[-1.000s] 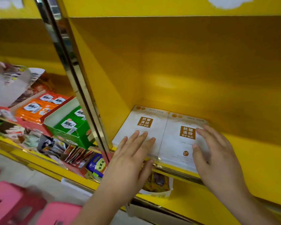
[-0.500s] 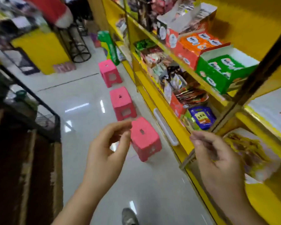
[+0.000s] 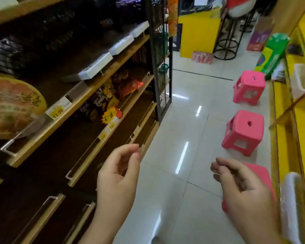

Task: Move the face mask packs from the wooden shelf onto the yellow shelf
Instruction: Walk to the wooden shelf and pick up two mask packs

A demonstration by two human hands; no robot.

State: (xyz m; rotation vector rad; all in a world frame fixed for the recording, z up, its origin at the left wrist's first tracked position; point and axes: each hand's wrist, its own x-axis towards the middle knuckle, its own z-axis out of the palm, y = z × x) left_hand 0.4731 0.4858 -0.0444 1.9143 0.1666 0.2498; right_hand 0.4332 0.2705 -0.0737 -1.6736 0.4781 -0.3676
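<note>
Several white face mask packs [image 3: 96, 65] lie in a row along the front edge of the wooden shelf [image 3: 88, 93] on my left, at upper height. The yellow shelf [image 3: 301, 120] runs along the right edge of the view. My left hand [image 3: 119, 173] hovers in front of the lower wooden shelves, fingers loosely curled, holding nothing. My right hand [image 3: 243, 187] hangs over the aisle floor, fingers half bent and apart, also holding nothing. Both hands are well below the packs.
Three pink plastic stools [image 3: 245, 132] stand in the aisle along the yellow shelf. Snack bags [image 3: 113, 92] and a round noodle bowl [image 3: 12, 106] fill the wooden shelves. A black wire rack [image 3: 161, 59] ends the wooden unit. A yellow counter [image 3: 197, 36] stands far back.
One second ago both hands lay flat on two white packs on the yellow shelf. They let go, and the view swung left across the aisle to the wooden shelf.
</note>
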